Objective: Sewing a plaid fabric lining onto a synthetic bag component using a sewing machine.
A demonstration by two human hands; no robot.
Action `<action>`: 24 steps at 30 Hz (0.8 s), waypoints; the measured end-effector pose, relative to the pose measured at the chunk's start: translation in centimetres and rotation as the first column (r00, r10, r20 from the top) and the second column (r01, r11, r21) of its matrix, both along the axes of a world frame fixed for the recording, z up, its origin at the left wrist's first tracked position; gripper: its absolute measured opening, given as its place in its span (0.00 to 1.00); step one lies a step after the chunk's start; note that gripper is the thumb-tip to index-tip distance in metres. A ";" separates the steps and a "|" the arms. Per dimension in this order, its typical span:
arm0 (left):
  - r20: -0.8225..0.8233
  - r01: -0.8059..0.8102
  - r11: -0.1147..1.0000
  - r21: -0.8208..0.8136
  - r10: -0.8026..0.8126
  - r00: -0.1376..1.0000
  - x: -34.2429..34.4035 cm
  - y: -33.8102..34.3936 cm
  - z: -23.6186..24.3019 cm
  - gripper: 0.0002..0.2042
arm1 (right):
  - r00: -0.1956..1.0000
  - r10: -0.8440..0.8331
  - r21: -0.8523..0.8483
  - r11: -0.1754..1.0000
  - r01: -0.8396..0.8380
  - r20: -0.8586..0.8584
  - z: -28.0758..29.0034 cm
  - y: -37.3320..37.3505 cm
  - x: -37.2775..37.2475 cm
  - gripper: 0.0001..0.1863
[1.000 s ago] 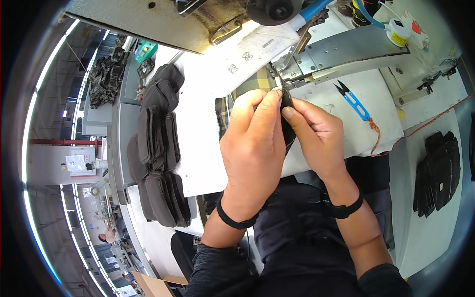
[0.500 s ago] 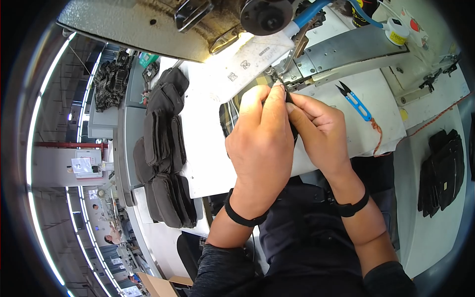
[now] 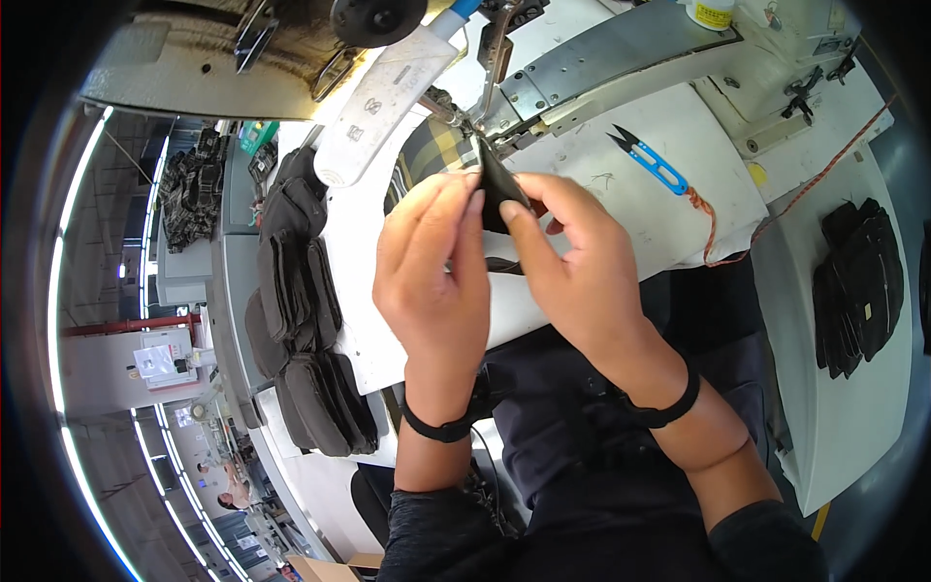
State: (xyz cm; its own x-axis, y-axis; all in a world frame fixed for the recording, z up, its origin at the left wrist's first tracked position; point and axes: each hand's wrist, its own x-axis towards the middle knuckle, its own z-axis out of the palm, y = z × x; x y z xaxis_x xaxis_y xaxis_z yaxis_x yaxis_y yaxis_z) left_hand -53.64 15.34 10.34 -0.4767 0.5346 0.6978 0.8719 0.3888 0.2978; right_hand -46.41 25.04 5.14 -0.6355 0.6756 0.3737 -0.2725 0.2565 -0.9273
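Note:
A dark fabric piece (image 3: 500,189) stands folded up just in front of the sewing machine's needle area (image 3: 473,131). My left hand (image 3: 432,267) pinches its left edge between thumb and fingers. With thumb and forefinger, my right hand (image 3: 580,257) grips its right side. Plaid cloth in yellow and dark tones (image 3: 427,155) lies beyond my left fingers, partly under the machine's white guard (image 3: 378,107). Whether the dark piece and the plaid are joined is hidden by my hands.
Blue thread snips (image 3: 655,163) with an orange cord lie right of the machine bed (image 3: 621,58). Stacks of dark fabric pieces (image 3: 296,281) line the left side. Another dark pile (image 3: 860,289) rests on the white surface at far right. Plaid cloth is heaped at far left (image 3: 197,184).
My hands have drawn apart and slightly toward me, exposing the dark fabric between them. The left hand has turned, with its thumb now showing. The whole view has shifted.

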 end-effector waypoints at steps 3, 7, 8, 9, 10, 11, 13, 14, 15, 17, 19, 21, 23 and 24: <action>-0.045 0.018 0.999 0.027 -0.017 0.999 0.4 0.3 -0.2 0.10 | 0.981 0.184 -0.306 0.932 -0.194 -0.064 0.1 -0.1 0.7 0.11; -0.012 -0.001 1.000 -0.001 0.001 1.000 0.3 0.1 -0.1 0.10 | 0.962 0.249 -0.353 0.895 -0.272 -0.109 0.3 0.1 1.0 0.12; -0.020 0.007 1.000 -0.001 -0.007 1.000 0.2 0.1 -0.1 0.10 | 0.961 0.253 -0.353 0.894 -0.276 -0.111 0.1 0.1 0.9 0.12; -0.029 0.015 1.000 -0.002 -0.015 0.999 0.1 0.1 -0.1 0.10 | 0.959 0.253 -0.361 0.889 -0.283 -0.128 0.0 0.2 0.8 0.12; -0.032 0.010 1.000 -0.004 -0.010 0.999 0.0 0.2 0.0 0.10 | 0.956 0.254 -0.368 0.883 -0.291 -0.146 -0.1 0.2 0.6 0.13; -0.016 0.014 1.000 0.000 -0.014 1.000 0.0 0.4 0.1 0.10 | 0.954 0.258 -0.370 0.881 -0.296 -0.150 0.0 0.2 0.5 0.13; 0.002 0.017 1.000 0.001 -0.017 1.000 -0.3 0.5 0.3 0.10 | 0.952 0.267 -0.419 0.855 -0.304 -0.147 0.2 0.5 0.1 0.13; -0.028 0.012 0.999 -0.038 -0.013 1.000 -0.4 0.4 0.4 0.11 | 0.948 0.290 -0.419 0.851 -0.317 -0.128 0.1 0.6 0.0 0.14; -0.055 0.011 0.997 -0.075 -0.015 0.998 -0.5 0.5 0.5 0.11 | 0.950 0.287 -0.421 0.852 -0.312 -0.125 0.2 0.8 0.0 0.14; -0.075 0.030 0.995 -0.099 -0.038 0.996 -0.7 0.4 0.7 0.12 | 0.940 0.315 -0.453 0.824 -0.340 -0.133 0.4 1.1 0.0 0.15; -0.089 0.052 0.991 -0.123 -0.063 0.994 -0.7 0.2 0.8 0.13 | 0.945 0.274 -0.483 0.812 -0.327 -0.178 0.2 0.9 -0.5 0.15; -0.135 0.106 0.987 -0.123 -0.122 0.983 -0.7 -0.2 0.6 0.14 | 0.947 0.235 -0.514 0.797 -0.317 -0.219 0.2 0.4 -0.5 0.14; -0.155 0.110 0.982 -0.153 -0.134 0.979 -0.8 -0.7 0.2 0.14 | 0.982 0.172 -0.424 0.885 -0.190 -0.081 0.5 -0.1 -0.1 0.13; -0.162 0.114 0.983 -0.143 -0.137 0.977 -0.7 -0.9 -0.1 0.13 | 0.983 0.158 -0.438 0.880 -0.183 -0.092 0.4 -0.2 0.0 0.10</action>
